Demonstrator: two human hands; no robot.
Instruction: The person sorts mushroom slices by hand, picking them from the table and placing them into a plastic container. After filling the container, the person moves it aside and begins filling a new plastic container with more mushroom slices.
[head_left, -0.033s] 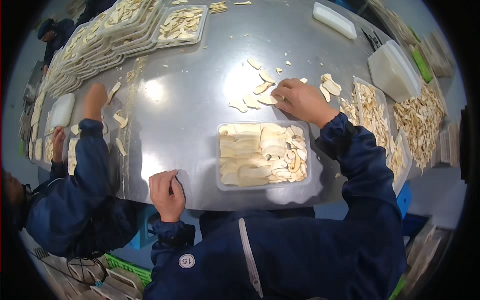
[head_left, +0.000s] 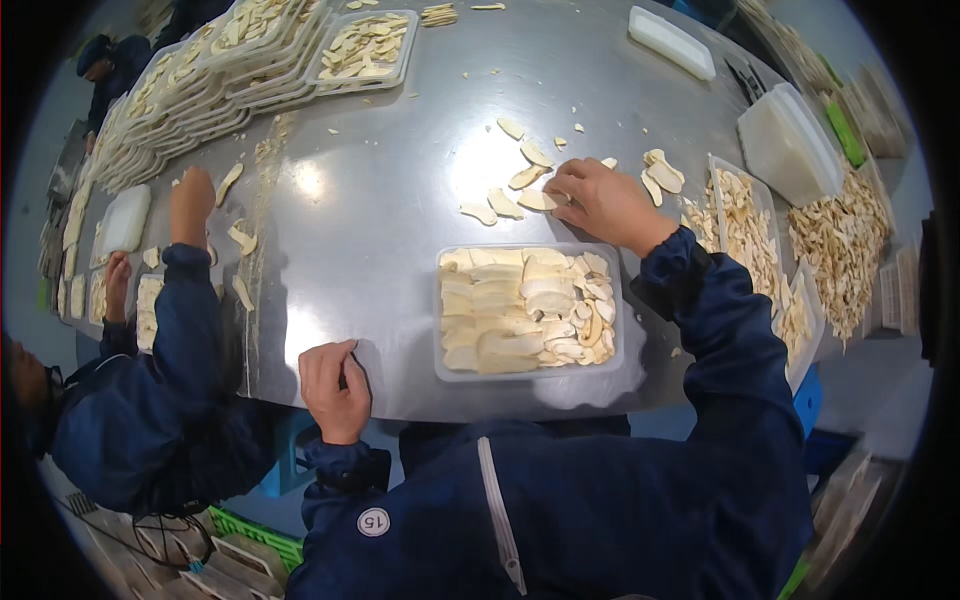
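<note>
My right hand (head_left: pixel 610 203) reaches over the metal table. Its thumb and fingers pinch the right end of a pale dried mushroom slice (head_left: pixel 537 201) lying on the surface. Several similar slices (head_left: pixel 506 203) are scattered beside it. My left hand (head_left: pixel 335 392) rests at the table's near edge, loosely curled, with nothing visible in it. Between my arms stands a clear plastic tray (head_left: pixel 440 312), filled with flat slices. Larger ones lie in overlapping rows at its left and middle; smaller, curled pieces crowd the right side.
Stacked trays of slices (head_left: pixel 250 85) rise at the far left. A co-worker's arm (head_left: pixel 190 290) works on my left. At right are a heap of slices (head_left: pixel 840 250), a filled tray (head_left: pixel 745 215) and a tilted white container (head_left: pixel 790 140). A white tray (head_left: pixel 672 43) lies at the back.
</note>
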